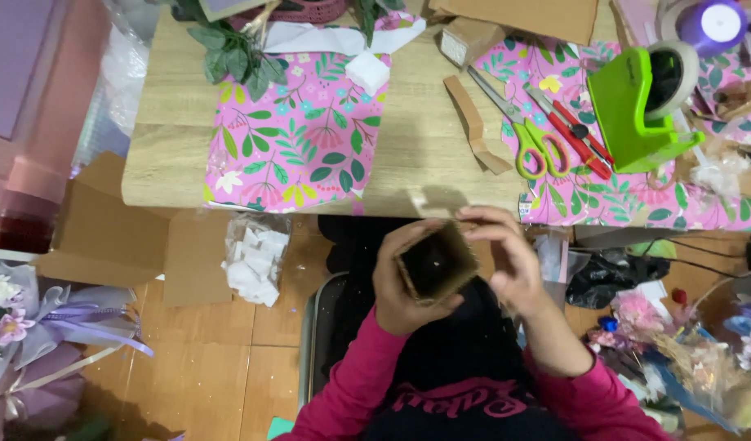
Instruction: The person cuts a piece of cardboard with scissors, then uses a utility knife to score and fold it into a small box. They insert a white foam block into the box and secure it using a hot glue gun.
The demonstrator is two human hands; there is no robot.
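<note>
Both hands, left hand (404,282) and right hand (510,261), gripped a folded, still-unwrapped small cardboard box (437,263) with clenched fingers at lower centre.

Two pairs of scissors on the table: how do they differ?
The green-handled scissors have looped yellow-green handles and lie to the left, blades pointing up-left; the red-handled scissors have slim, straight red handles and sit nearer the green tape dispenser. Both lie flat, shut, partly on pink floral wrapping paper.
</note>
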